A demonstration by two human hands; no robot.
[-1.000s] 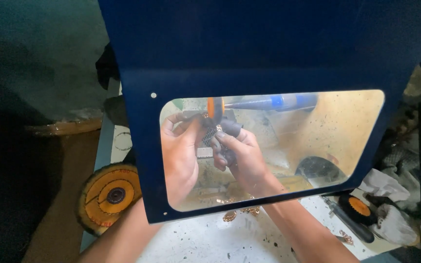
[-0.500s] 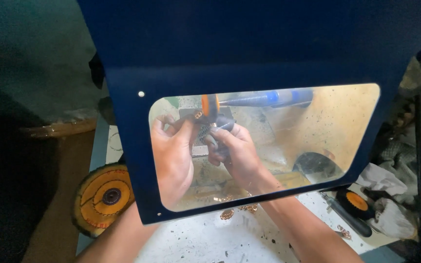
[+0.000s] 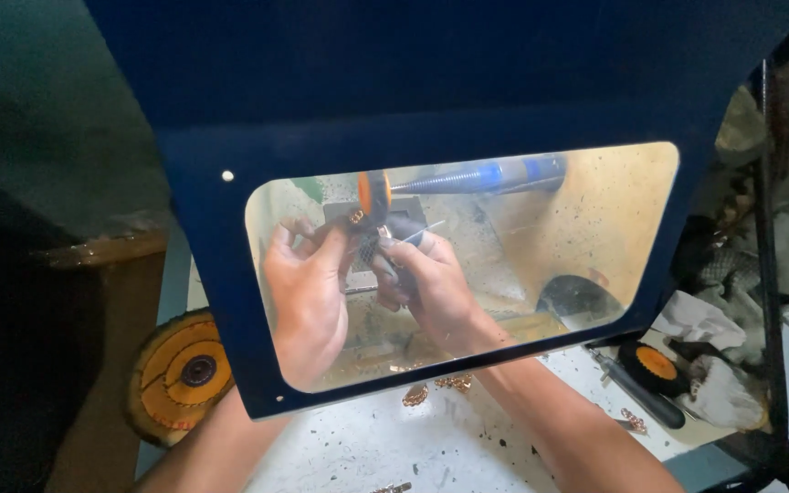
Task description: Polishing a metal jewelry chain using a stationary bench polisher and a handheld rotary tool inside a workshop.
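Observation:
Both my hands work behind the clear window of a dark blue shield. My left hand and my right hand together pinch a small gold-coloured piece. They hold it against the lower edge of an orange polishing wheel. The wheel sits on a tapered spindle with a blue section that runs to the right. Dark covers are on my right fingertips. The fingers hide most of the piece.
A large orange buffing wheel lies at the left, under the shield. A small orange wheel, a dark tool handle and white rags lie at the right. Small gold-coloured bits lie on the speckled white bench.
Both hands stay at the wheel with the piece between them. The view has shifted a little, so the shield and hands sit slightly further left and lower.

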